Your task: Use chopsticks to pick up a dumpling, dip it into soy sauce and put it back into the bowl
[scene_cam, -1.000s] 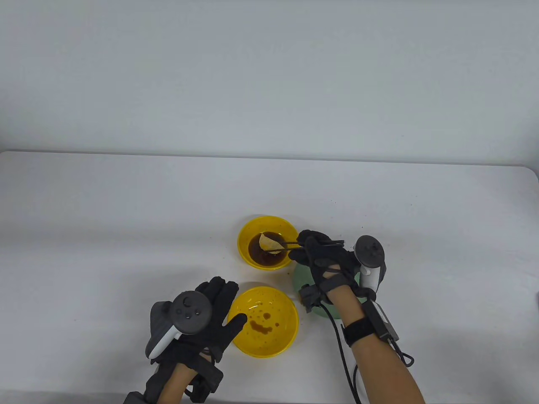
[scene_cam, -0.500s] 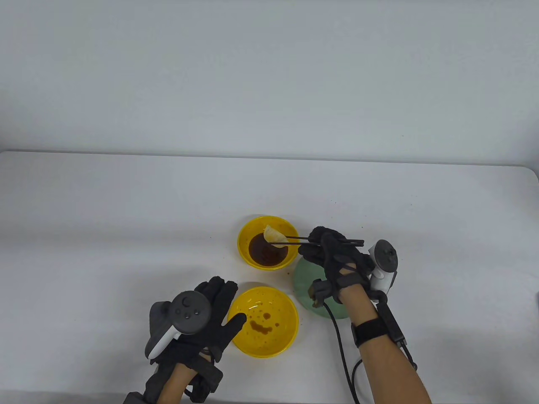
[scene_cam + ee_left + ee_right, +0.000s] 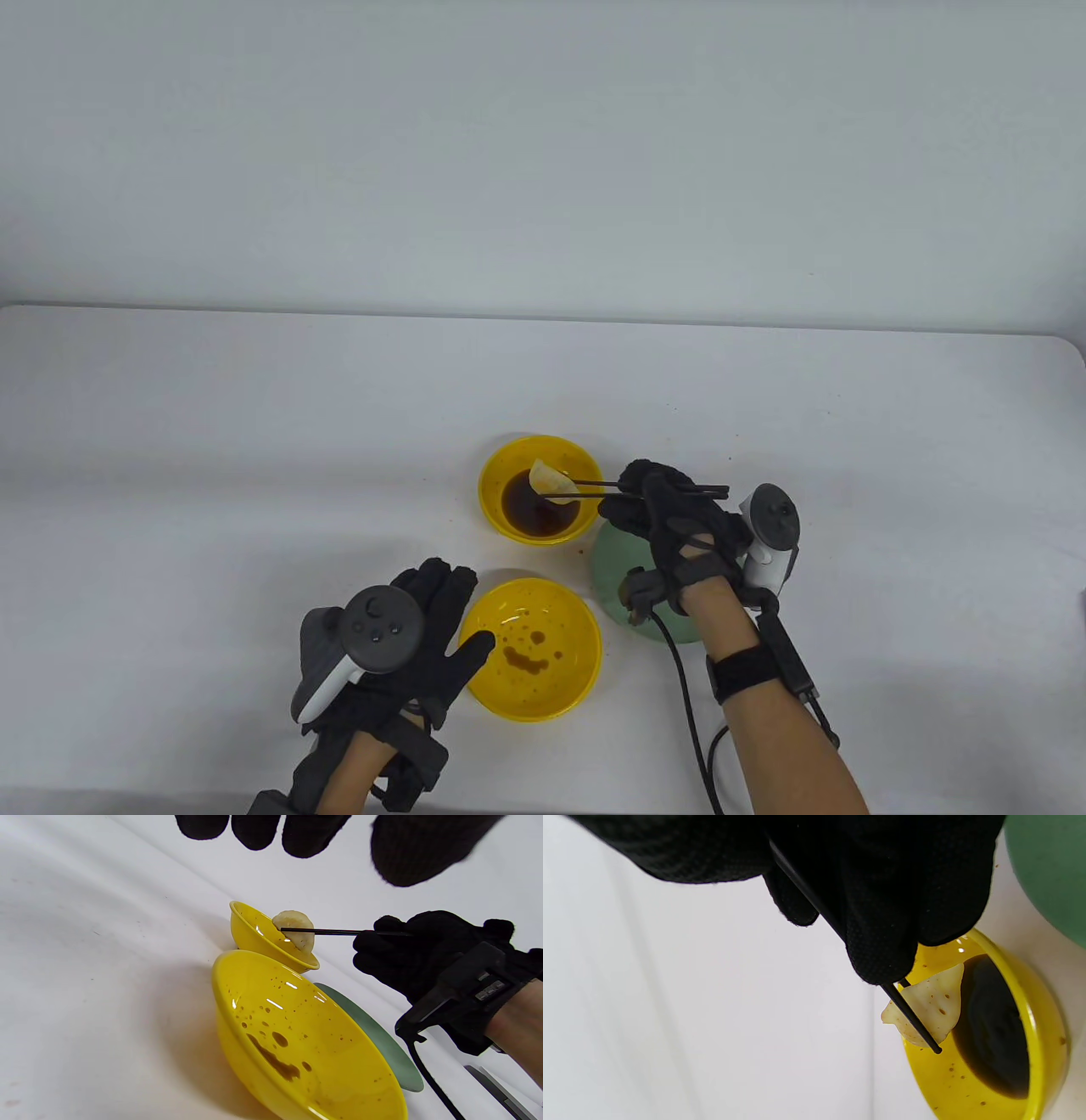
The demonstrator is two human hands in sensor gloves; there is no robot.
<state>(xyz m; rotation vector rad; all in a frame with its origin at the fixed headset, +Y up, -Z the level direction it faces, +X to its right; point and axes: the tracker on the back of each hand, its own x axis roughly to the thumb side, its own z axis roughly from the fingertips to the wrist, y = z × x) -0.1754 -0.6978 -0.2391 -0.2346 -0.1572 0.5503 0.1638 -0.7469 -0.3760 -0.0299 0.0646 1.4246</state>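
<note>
Revealing dumpling (image 3: pixel 295 929) lifted above sauce bowl (image 3: pixel 258 938), left wrist view only

Green plate (image 3: pixel 612 570) on white table (image 3: pixel 254 441)

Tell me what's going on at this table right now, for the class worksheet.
A person's right hand holds black chopsticks that pinch a pale dumpling over the small yellow bowl of soy sauce; in the left wrist view it sits above the rim. The left hand rests open beside the larger, sauce-spotted yellow bowl, thumb at its rim. A green plate lies under the right wrist.
</note>
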